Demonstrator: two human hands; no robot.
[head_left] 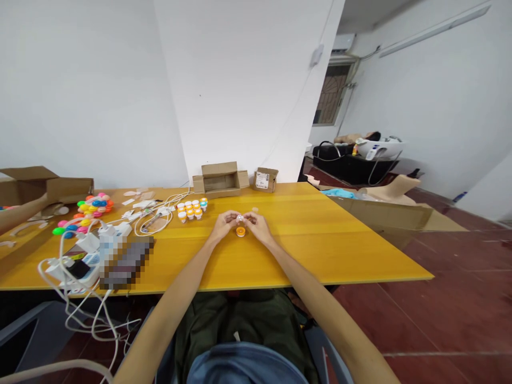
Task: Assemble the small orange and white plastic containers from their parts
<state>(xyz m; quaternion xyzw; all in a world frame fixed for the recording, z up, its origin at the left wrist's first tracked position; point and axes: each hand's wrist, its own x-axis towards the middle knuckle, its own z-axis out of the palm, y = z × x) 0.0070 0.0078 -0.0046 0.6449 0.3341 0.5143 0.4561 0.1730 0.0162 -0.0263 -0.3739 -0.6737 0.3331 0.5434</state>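
Note:
Both hands meet over the yellow table (320,240), near its middle. My left hand (225,223) and my right hand (257,224) pinch a small white piece (240,218) between their fingertips, one from each side. Just below it on the tabletop sits a round orange piece with a pale rim (240,232), touched by neither hand. To the left of my left hand stands a group of several small white pieces with orange tops (191,213); one at the back right has a teal band (204,202).
An open cardboard box (221,184) and a smaller carton (265,180) stand by the wall. On the left lie white cables, a power strip (116,240), a blurred dark device (127,262) and colourful balls (86,218). Another person's arm (24,212) reaches in at far left.

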